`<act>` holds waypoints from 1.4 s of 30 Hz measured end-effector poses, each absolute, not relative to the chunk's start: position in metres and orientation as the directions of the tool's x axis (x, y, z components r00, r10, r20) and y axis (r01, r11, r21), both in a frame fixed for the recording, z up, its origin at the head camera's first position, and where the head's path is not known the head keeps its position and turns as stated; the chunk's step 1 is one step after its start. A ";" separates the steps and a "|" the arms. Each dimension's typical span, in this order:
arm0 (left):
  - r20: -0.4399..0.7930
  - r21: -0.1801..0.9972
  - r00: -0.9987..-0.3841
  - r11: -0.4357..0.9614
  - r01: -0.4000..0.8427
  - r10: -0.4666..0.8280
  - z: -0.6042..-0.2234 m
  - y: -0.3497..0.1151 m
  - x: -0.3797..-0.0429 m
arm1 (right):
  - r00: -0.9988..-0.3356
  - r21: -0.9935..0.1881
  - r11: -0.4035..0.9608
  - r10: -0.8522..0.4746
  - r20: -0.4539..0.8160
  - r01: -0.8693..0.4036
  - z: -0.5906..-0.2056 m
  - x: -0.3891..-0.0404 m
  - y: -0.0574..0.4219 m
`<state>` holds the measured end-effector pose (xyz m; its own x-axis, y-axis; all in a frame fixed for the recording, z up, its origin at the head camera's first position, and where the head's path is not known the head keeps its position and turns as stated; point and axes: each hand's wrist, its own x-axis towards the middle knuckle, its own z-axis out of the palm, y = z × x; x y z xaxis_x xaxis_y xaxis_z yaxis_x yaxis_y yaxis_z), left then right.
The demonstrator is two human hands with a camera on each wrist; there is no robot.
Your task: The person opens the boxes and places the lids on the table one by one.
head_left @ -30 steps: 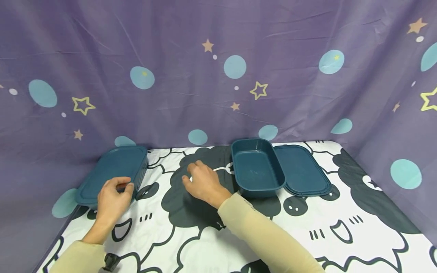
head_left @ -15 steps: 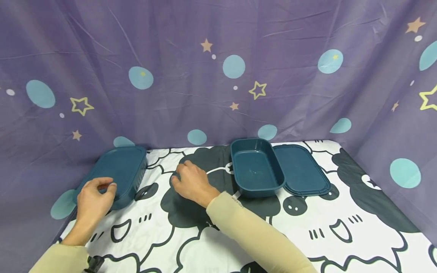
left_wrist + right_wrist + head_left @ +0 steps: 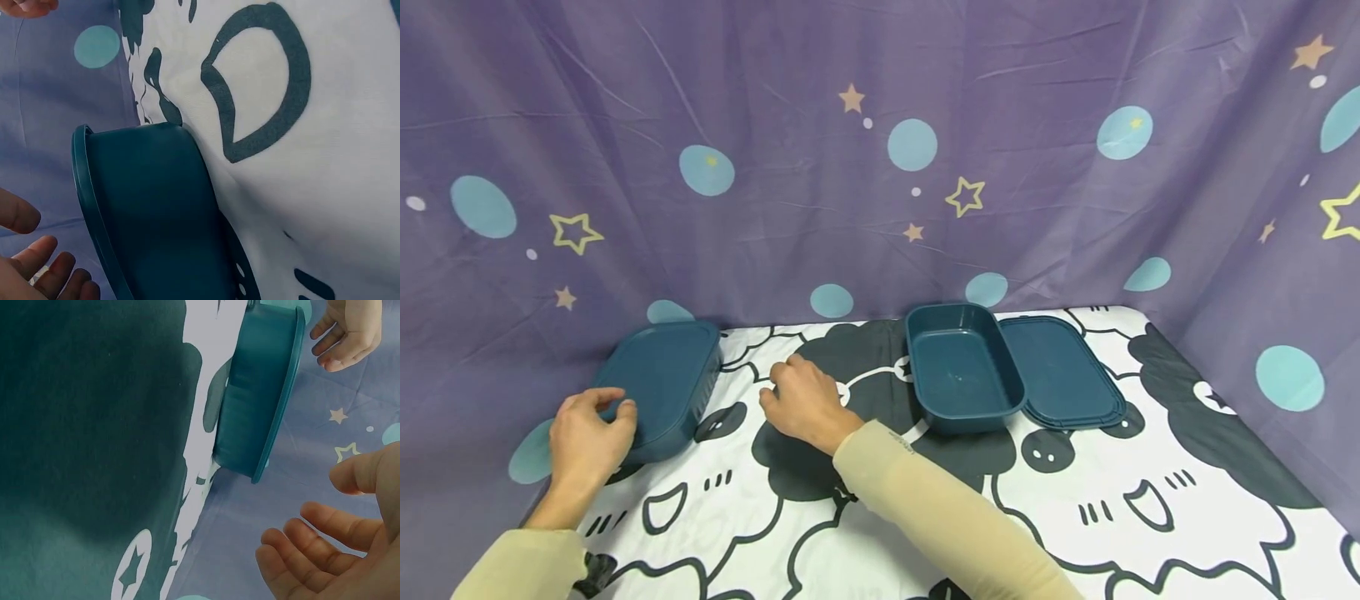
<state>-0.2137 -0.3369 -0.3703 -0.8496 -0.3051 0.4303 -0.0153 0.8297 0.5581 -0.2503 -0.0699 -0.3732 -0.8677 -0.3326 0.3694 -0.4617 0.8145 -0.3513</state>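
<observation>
In the head view, a dark teal rectangular food container (image 3: 662, 375) with its lid on stands at the far left of the table. My left hand (image 3: 587, 437) hovers over its near left corner, thumb and fingers apart and nothing between them. The left wrist view shows the container's side (image 3: 150, 206) and lid rim, with a gap between them and my fingers (image 3: 53, 275). My right hand (image 3: 805, 404) hangs in the air right of that container, fingers loosely bent and holding nothing. In the right wrist view its fingers (image 3: 300, 562) lie apart from the container (image 3: 259, 394).
A second teal container (image 3: 966, 367), lidless and with nothing inside, stands right of centre. Beside it a matching lid (image 3: 1063, 371) lies flat. A cartoon-print cloth (image 3: 880, 550) covers the table, and a purple curtain (image 3: 775, 208) rises behind and at the sides.
Both hands have moved left, the left one from the container's near right side to its near left corner. The containers and loose lid have stayed in place.
</observation>
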 end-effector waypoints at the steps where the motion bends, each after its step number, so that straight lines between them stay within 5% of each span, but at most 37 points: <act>1: 0.433 0.553 -0.848 0.833 -0.016 -0.304 -0.370 -0.338 -0.214 | -0.867 -0.354 0.812 -0.335 0.368 -0.464 -0.374 -0.250 -0.072; 23: 0.375 0.524 -0.870 0.848 -0.084 -0.318 -0.374 -0.361 -0.226 | -0.881 -0.460 0.760 -0.325 0.343 -0.459 -0.385 -0.257 -0.103; 42: 0.377 0.526 -0.842 0.837 -0.148 -0.386 -0.383 -0.380 -0.233 | -0.936 -0.749 0.564 -0.256 0.241 -0.347 -0.394 -0.253 -0.146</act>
<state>-0.2329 -0.3804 -0.3832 -0.8419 -0.3861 0.3770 -0.1484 0.8374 0.5260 -0.2534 -0.1462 -0.3939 -0.9361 -0.2562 0.2411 -0.3473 0.5641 -0.7491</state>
